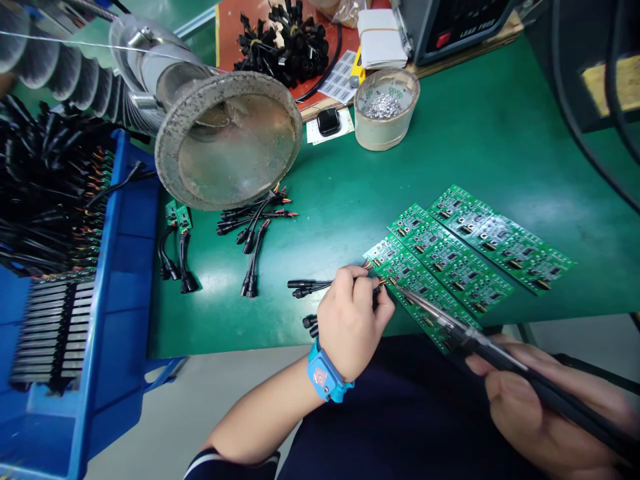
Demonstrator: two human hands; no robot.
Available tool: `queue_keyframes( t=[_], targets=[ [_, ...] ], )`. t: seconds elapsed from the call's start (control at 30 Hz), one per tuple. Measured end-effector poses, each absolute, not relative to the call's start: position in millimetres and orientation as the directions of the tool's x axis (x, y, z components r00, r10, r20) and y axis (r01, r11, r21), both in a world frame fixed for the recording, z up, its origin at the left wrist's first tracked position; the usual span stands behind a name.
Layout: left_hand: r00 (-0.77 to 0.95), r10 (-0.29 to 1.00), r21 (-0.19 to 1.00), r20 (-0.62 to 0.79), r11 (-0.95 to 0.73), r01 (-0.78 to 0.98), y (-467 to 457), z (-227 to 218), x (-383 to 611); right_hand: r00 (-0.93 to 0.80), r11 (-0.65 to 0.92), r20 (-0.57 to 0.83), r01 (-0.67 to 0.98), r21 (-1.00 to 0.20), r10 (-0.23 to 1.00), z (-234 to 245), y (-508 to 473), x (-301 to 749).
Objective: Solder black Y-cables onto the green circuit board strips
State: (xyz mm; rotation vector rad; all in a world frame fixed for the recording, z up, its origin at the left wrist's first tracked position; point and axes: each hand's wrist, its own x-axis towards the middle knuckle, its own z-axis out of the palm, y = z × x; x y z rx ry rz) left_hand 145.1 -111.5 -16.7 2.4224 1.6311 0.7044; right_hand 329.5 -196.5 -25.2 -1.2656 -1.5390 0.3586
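Observation:
My left hand, with a blue wrist strap, is closed on a short black cable whose coloured wire ends meet the near panel of green circuit boards. Another cable's black connectors stick out below the fingers. In my right hand is a soldering iron, gripped like a pen. Its tip points at the board edge beside the left fingertips; whether it touches is too small to tell. Two more board panels, a middle one and a far one, lie alongside.
A round fume extractor hood overhangs loose cables. Two cables with boards lie by the blue bin, which holds many cables. Behind are a tub of metal bits, a black soldering station and hanging black cords.

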Motion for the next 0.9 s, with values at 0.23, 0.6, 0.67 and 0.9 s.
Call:
queue_keyframes(
  t=[0.23, 0.6, 0.67, 0.9],
  targets=[
    [0.332, 0.913, 0.532, 0.237, -0.408, 0.742, -108.4, -12.0, 138.7, 0.094, 0.461, 0.526, 0.371, -0.806, 0.845, -34.8, -198.3, 330.2],
    [0.394, 0.891, 0.572, 0.228, -0.45, 0.686, -105.2, -12.7, 134.9, 0.024, 0.462, 0.5, 0.345, -0.817, 0.866, -36.5, -197.5, 327.5],
    [0.381, 0.895, 0.563, 0.231, -0.443, 0.698, -106.2, -12.9, 136.7, 0.021, 0.456, 0.495, 0.356, -0.816, 0.869, -38.9, -199.5, 328.0],
    [0.359, 0.9, 0.535, 0.248, -0.436, 0.724, -107.2, -13.5, 138.7, 0.017, 0.447, 0.491, 0.386, -0.807, 0.871, -39.4, -200.0, 329.6]
  ],
)
